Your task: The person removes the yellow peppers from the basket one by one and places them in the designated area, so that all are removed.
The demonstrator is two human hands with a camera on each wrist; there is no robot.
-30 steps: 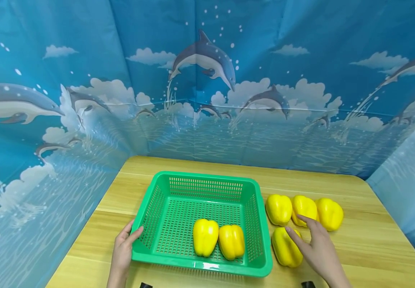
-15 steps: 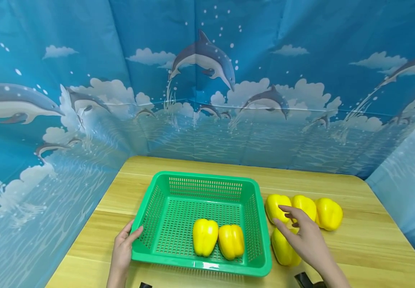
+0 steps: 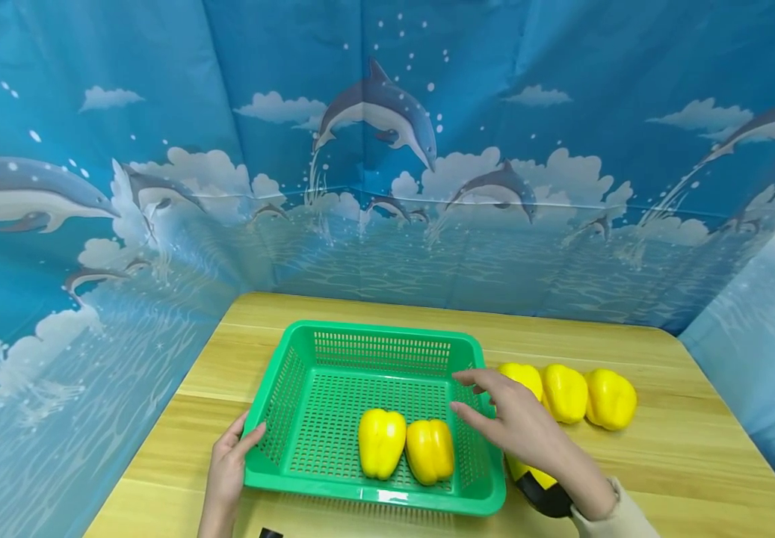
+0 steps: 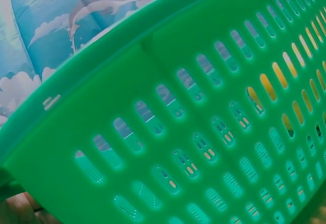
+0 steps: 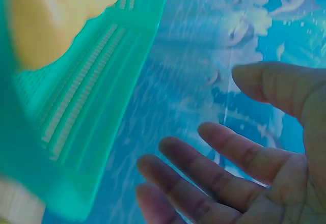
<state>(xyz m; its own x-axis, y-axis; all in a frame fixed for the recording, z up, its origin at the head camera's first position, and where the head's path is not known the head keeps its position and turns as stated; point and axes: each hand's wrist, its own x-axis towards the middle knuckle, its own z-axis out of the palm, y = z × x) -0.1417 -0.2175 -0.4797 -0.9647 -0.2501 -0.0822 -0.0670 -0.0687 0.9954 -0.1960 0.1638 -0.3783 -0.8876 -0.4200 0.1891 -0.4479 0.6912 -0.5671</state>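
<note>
A green slotted plastic basket (image 3: 380, 329) stands on the table in the head view. My left hand (image 3: 229, 459) grips its left rim, thumb over the edge; in the left wrist view a few fingers (image 4: 23, 208) show below the rim. Two yellow bell peppers, one left (image 3: 382, 444) and one right (image 3: 430, 452), lie in the basket's front half. Over the right rim hovers my right hand (image 3: 518, 422), holding nothing, its thumb and fingers spread apart. The right wrist view shows that palm (image 5: 285, 198) beside the basket wall (image 5: 97, 107).
Right of the basket, a row of yellow bell peppers includes a middle one (image 3: 565, 394) and a right one (image 3: 611, 400); the left one (image 3: 524, 376) is partly covered by my hand. Another pepper (image 3: 518, 469) is mostly hidden under my right forearm. A dolphin-print curtain (image 3: 360, 246) hangs behind the wooden table (image 3: 683, 448).
My right hand has moved left, from above the loose peppers to over the basket's right rim. The left hand, basket and peppers have stayed in place.
</note>
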